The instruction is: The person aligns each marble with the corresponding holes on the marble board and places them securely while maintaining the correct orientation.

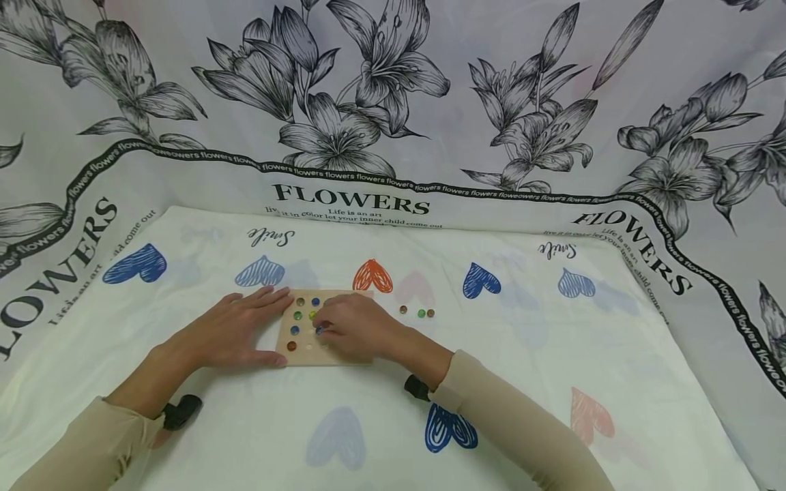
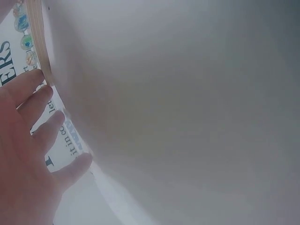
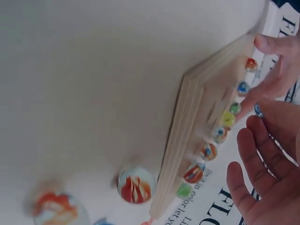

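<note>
Several glassy marbles [image 3: 194, 173] (some orange-swirled) dot the pale wooden board [image 1: 307, 359].

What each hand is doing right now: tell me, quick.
Left hand: open, touching the left side of the wooden board.
Right hand: closed, pinching a blue marble.

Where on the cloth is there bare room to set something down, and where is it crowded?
Free: cloth between the sleeves, nearer than the board; cloth right of the loose marbles, beyond the right sleeve. Crowded: the board, bearing marbles, left hand at its edge, right hand over it.
</note>
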The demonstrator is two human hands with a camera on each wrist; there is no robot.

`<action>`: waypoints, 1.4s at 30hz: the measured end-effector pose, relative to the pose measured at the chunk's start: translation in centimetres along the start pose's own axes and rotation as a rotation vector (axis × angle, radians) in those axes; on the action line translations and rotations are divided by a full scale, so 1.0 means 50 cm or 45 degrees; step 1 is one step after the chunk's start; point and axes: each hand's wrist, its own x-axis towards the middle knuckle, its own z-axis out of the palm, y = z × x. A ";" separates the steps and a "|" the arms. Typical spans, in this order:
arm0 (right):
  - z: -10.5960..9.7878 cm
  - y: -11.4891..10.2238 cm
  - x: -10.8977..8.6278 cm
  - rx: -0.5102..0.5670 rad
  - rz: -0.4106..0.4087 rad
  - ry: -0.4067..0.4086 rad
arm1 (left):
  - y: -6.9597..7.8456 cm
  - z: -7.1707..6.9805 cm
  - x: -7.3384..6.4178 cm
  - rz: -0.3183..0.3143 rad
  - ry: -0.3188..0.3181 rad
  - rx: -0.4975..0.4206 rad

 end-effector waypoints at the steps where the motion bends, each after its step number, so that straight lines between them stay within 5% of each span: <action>1: 0.003 -0.001 0.003 -0.016 -0.005 0.001 | 0.000 0.000 0.000 0.001 0.001 -0.004; 31: 0.034 -0.010 0.041 -0.127 -0.035 0.065 | 0.003 0.005 -0.001 -0.032 0.005 -0.033; 42: 0.012 0.008 -0.009 -0.080 -0.024 0.109 | 0.001 0.003 -0.002 -0.020 0.001 -0.036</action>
